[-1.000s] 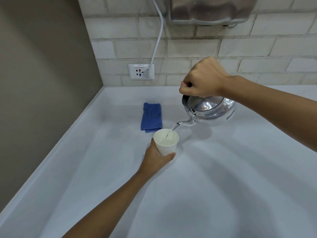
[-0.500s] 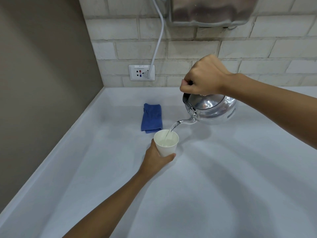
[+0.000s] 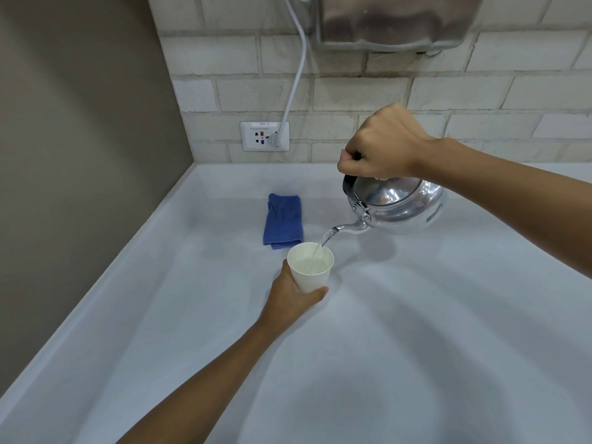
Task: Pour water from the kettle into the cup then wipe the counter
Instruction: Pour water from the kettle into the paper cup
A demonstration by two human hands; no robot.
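Observation:
My right hand (image 3: 382,144) grips the black handle of a shiny metal kettle (image 3: 400,206), held tilted above the white counter (image 3: 416,331) with its spout pointing down-left. A thin stream of water runs from the spout into a white paper cup (image 3: 310,272). The cup stands on the counter, and my left hand (image 3: 290,298) is wrapped around its lower near side. Water fills much of the cup. A folded blue cloth (image 3: 283,221) lies on the counter just behind the cup, untouched.
A brick-tiled wall runs along the back with a white socket (image 3: 265,136) and a white cable (image 3: 296,75) plugged into it. A metal appliance (image 3: 397,20) hangs on the wall above the kettle. A grey-brown wall (image 3: 80,155) bounds the counter on the left.
The kettle and my right hand have shifted slightly; water keeps flowing and the level in the cup has risen. My left hand and the cup have stayed put.

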